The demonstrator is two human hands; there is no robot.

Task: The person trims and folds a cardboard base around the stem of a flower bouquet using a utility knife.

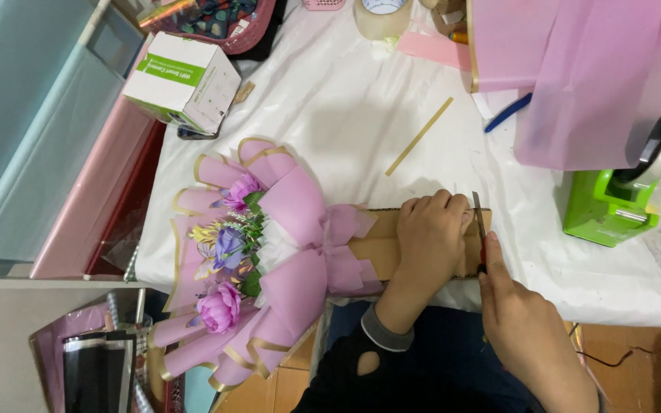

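A flower bouquet [246, 252] wrapped in pink paper with gold edging lies on its side on the white table [346, 115], blooms to the left. Its stem end sits in a brown cardboard sleeve [380, 245]. My left hand [431, 237] presses down on that sleeve at its right end. My right hand [525, 329] holds a utility knife [478, 222] with a red handle, its blade upright against the sleeve's right edge, just beside my left fingers.
A green tape dispenser [610, 203] stands at the right. Pink wrapping sheets [575, 69] hang over the back right. A white and green box [181, 80], a tape roll [380, 15], a blue pen [508, 112] and a gold strip [419, 136] lie on the table.
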